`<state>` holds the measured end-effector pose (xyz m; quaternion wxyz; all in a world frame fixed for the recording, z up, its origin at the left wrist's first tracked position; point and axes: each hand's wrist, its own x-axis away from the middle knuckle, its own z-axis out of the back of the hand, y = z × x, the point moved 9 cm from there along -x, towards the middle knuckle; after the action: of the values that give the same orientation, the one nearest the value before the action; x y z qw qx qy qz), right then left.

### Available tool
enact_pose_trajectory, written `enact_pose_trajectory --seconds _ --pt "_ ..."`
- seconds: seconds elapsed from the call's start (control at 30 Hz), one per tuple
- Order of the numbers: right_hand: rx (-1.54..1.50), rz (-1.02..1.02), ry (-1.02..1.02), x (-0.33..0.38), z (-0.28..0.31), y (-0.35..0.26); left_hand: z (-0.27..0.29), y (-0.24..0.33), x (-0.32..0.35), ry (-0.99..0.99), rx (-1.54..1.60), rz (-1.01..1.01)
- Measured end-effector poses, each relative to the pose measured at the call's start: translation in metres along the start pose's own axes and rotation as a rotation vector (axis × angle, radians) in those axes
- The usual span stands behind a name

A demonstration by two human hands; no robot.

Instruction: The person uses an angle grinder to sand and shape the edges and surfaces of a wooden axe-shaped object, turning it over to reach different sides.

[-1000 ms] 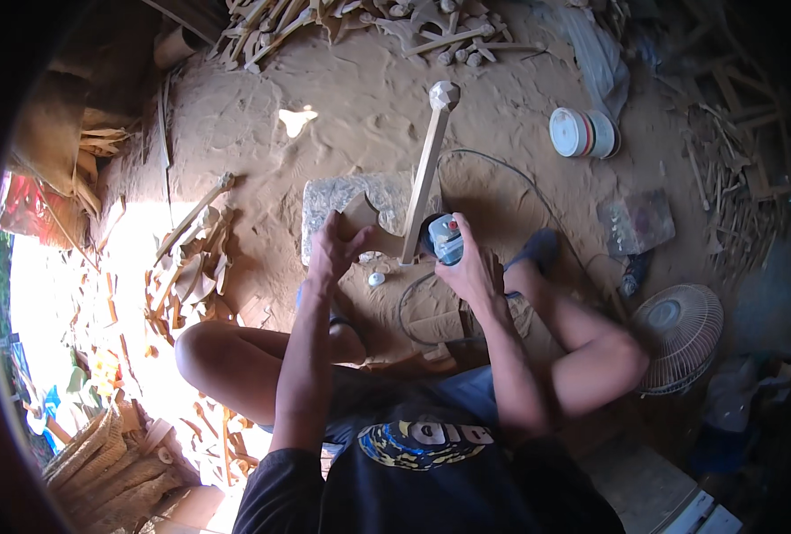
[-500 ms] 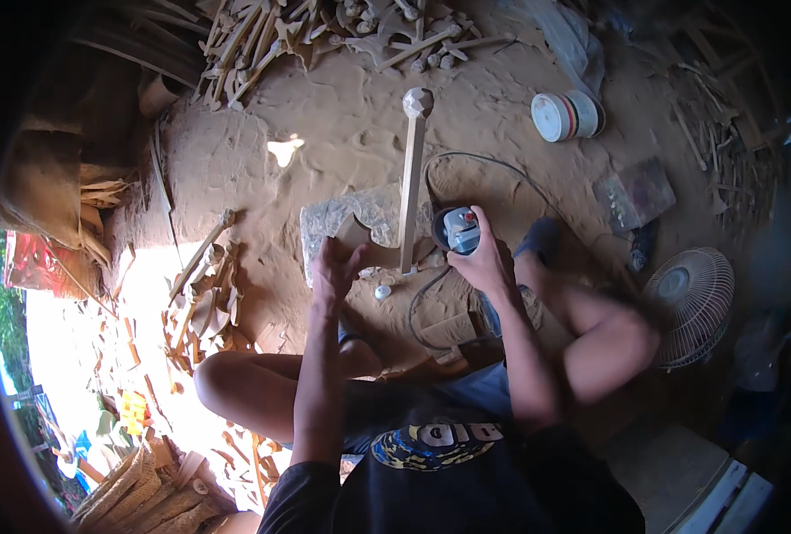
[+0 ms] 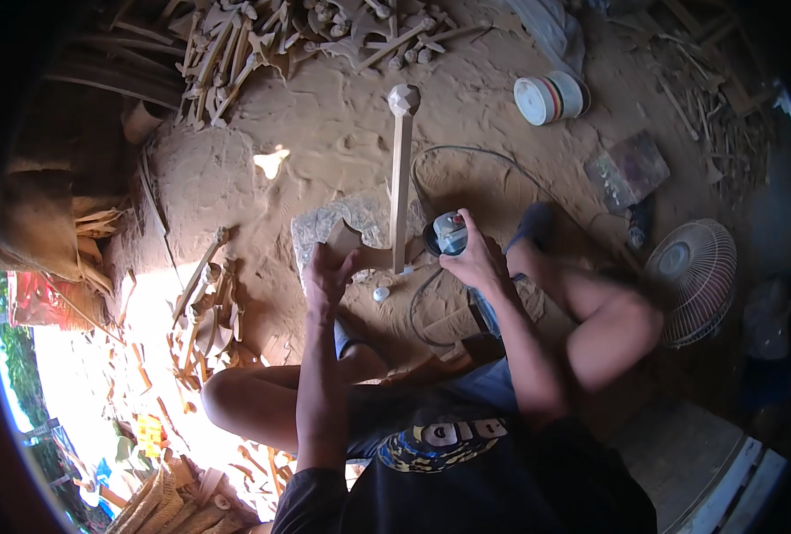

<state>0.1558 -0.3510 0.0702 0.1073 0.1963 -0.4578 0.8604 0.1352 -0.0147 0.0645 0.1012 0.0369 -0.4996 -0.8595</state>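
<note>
My left hand (image 3: pixel 328 278) grips the curved end of a wooden carving (image 3: pixel 400 187). From there a long straight shaft points away from me and ends in a faceted knob. My right hand (image 3: pixel 477 262) is wrapped around an angle grinder (image 3: pixel 452 233) with a grey-blue body and a dark round disc at its left side. The disc sits just right of the shaft, and I cannot tell whether they touch. Beneath the carving lies a flat, worn slab (image 3: pixel 311 233). A small white round object (image 3: pixel 380 294) rests on the ground by my left hand.
A dark cable (image 3: pixel 511 165) loops over the dusty ground beyond the grinder. To the right are a white bucket (image 3: pixel 538 100) on its side, a scuffed flat box (image 3: pixel 627 171) and a fan (image 3: pixel 694 280). Carved wooden pieces lie piled at the far side (image 3: pixel 235 58) and left (image 3: pixel 209 311).
The head view has shifted slightly, so the surroundings sit further left. Both hands keep their hold on the carving and the grinder, with little visible movement between them.
</note>
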Motion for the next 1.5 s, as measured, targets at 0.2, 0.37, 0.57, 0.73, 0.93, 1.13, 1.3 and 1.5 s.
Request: enact_pose_trajectory --seconds 0.2,0.37,0.57,0.73,0.93,1.13,1.3,1.5 --pt "0.014 0.195 0.21 -0.005 0.007 0.008 0.002 0.011 -0.001 0.088 -0.08 -0.151" --pt "0.095 0.08 0.039 -0.01 0.0 0.016 -0.003 0.002 0.0 0.008 -0.033 -0.001" --pt "0.23 -0.073 0.059 -0.005 0.006 0.008 0.005 -0.008 0.001 0.014 0.019 0.052" --pt "-0.017 0.238 0.306 0.001 0.021 0.018 -0.009 -0.022 -0.005 -0.012 0.043 0.119" --pt "-0.067 0.275 0.308 0.024 0.052 -0.014 -0.005 -0.053 -0.006 0.103 -0.391 0.005" --pt "-0.108 0.347 0.353 0.039 0.061 -0.028 -0.089 -0.012 0.012 -0.23 -0.625 -0.502" --pt "0.055 0.383 0.299 0.052 0.04 -0.036 -0.114 -0.029 0.009 -0.292 -0.807 -0.447" --pt "0.25 0.381 0.188 0.064 0.002 -0.012 -0.118 -0.017 0.005 -0.432 -0.555 -0.505"
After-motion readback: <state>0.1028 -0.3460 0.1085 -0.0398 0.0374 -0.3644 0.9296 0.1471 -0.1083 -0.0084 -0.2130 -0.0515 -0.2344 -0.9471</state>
